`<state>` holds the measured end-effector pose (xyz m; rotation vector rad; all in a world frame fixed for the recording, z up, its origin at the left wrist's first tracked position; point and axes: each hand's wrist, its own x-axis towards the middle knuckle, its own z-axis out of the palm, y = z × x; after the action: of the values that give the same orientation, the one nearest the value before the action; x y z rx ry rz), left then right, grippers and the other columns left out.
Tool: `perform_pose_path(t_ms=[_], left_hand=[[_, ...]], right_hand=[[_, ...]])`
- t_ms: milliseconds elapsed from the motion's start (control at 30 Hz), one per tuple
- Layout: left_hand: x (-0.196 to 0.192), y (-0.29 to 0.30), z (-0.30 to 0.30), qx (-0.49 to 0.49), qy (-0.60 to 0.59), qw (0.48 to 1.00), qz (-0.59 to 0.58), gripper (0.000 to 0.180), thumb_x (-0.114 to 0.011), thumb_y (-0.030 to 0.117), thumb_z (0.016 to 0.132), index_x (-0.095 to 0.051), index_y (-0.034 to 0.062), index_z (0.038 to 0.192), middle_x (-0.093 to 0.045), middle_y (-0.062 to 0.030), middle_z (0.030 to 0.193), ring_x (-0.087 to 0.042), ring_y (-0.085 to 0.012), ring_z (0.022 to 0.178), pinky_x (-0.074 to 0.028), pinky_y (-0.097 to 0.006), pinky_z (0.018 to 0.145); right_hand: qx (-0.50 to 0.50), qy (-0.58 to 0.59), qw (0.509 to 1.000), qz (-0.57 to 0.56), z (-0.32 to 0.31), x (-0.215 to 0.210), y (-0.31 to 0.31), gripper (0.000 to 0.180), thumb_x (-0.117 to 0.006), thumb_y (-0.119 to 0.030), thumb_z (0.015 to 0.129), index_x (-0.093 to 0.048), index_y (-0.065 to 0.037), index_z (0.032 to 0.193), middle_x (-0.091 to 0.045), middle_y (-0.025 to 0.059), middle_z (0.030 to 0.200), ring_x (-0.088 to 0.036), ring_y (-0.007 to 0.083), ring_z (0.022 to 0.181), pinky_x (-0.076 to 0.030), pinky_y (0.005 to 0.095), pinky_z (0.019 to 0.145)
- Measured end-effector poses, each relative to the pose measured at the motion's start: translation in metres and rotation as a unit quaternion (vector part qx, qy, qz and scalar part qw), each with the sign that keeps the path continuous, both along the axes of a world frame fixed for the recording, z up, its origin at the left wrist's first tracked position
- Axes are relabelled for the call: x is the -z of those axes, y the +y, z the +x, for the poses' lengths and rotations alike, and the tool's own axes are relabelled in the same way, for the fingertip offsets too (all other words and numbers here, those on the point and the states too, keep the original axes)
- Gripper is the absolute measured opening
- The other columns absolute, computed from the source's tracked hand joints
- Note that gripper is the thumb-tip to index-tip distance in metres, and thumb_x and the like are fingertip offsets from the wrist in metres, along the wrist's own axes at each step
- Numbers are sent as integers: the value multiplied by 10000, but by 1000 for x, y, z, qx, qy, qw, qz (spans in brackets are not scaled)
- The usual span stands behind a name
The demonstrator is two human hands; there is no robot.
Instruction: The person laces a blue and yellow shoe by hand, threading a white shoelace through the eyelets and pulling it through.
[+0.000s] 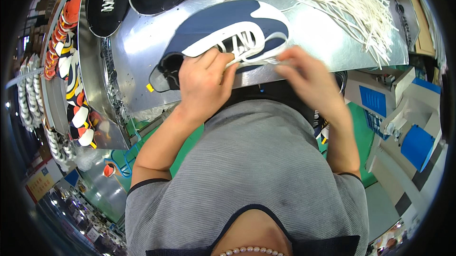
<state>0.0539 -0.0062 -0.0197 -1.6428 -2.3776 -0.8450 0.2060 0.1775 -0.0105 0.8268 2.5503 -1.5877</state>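
Note:
A navy and white shoe upper (204, 24) lies on the metal table in front of me, its dark lined heel opening toward the left. A white shoelace (259, 58) runs through its eyelets and makes a loose loop at the right end of the lacing. My left hand (205, 84) is closed at the near edge of the upper, gripping the edge and the lace beside the eyelets. Slightly blurred, my right hand (311, 77) is at the loop's right side, thumb and forefinger pinching the lace; the exact contact is hard to see.
Loose white laces (327, 4) are heaped along the table's far right. Black shoe uppers (107, 6) lie at the far left of the metal table (135, 61). Colourful shoe parts (76, 85) hang beyond its left edge. Grey cartons with blue panels (418, 146) stand at right.

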Motion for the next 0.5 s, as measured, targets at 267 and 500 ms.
perform_pose_path(t_ms=[267,500], left_hand=[[-3,-5,2,11,12,1000,-10,204,-735,-19,703,-691,55,888,-575,-58,715,-554,-246,595,-444,-348,561],[12,-4,-3,24,53,996,63,141,-739,13,690,-677,59,807,-501,-43,671,-518,-211,630,-428,-335,528]], right_hand=[[-158,255,927,225,-55,-13,-25,188,-649,-110,846,-564,-47,1002,-678,83,794,-671,284,675,-498,370,565],[-157,82,958,227,-73,2,-21,194,-683,-154,847,-605,-67,1002,-700,95,780,-683,309,725,-513,415,621]])
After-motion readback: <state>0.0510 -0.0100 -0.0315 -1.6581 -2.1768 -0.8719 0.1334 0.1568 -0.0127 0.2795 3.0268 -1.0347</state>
